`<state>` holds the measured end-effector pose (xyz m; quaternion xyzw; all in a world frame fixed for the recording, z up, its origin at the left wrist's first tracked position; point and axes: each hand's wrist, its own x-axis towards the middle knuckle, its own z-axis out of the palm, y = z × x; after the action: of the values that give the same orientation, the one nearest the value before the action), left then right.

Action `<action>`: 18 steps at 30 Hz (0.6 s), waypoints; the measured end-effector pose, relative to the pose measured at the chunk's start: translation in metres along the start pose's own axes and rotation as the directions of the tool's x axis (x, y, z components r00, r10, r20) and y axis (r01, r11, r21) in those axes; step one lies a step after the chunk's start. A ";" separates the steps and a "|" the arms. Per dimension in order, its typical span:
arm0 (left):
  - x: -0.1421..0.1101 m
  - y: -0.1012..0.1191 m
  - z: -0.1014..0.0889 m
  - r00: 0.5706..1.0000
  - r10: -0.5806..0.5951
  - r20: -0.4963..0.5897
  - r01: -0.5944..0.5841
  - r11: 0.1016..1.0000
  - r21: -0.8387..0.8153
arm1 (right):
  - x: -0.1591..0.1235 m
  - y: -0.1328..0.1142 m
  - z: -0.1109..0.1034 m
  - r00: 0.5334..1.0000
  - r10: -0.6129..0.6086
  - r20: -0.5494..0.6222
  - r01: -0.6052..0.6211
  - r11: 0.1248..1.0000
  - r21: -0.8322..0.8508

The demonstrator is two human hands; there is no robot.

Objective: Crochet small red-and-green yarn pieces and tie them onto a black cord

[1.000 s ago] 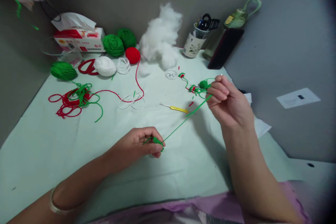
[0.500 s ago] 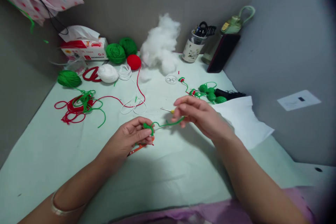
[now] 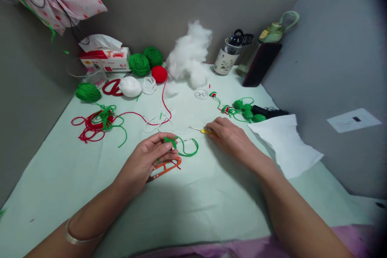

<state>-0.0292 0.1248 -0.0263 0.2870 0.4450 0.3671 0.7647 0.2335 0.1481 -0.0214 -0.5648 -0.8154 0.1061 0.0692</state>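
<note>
My left hand (image 3: 151, 153) pinches a small green crochet piece (image 3: 171, 142) between thumb and fingers. A thin needle (image 3: 185, 140) sticks out to its right, and a loop of green yarn (image 3: 197, 149) hangs in a curve beside it. Under the left fingers lie orange-handled thread snips (image 3: 166, 166) with a short red strand. My right hand (image 3: 228, 133) rests low over the table, its fingers closed on the yellow handle of a crochet hook (image 3: 205, 131). The hook's metal tip points left. The right fingertips are partly hidden behind the hand.
Behind stand green yarn balls (image 3: 139, 64), a red ball (image 3: 159, 74), a white ball (image 3: 130, 86) and white stuffing (image 3: 190, 56). Tangled red and green yarn (image 3: 99, 123) lies left. Small green crocheted pieces (image 3: 248, 113), white paper (image 3: 278, 141), a pen cup (image 3: 225, 61) and a phone (image 3: 261, 66) are right.
My right hand has let go of the green yarn, come down and taken hold of the crochet hook. The yarn now hangs in a loop. The view has shifted slightly.
</note>
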 end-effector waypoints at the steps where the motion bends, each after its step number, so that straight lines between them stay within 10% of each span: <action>1: 0.000 0.000 -0.001 1.000 0.014 -0.012 -0.014 1.000 -0.005 | 0.000 -0.002 -0.001 0.999 -0.005 -0.046 0.006 1.000 0.012; 8: 0.005 0.007 -0.007 0.969 0.219 -0.119 -0.214 0.976 0.051 | -0.013 -0.062 0.002 0.881 -0.441 -0.169 0.466 0.752 0.467; 12: 0.005 0.007 -0.007 0.965 0.240 -0.103 -0.232 0.969 0.088 | -0.015 -0.088 0.027 0.797 -0.602 -0.056 0.597 0.769 0.228; 18: 0.004 0.006 -0.005 0.968 0.231 -0.102 -0.218 0.968 0.127 | -0.014 -0.090 0.042 0.808 -0.590 0.005 0.588 0.806 0.068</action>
<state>-0.0341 0.1325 -0.0259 0.3573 0.4736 0.4412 0.6733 0.1472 0.1006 -0.0393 -0.2805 -0.9473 0.1123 0.1061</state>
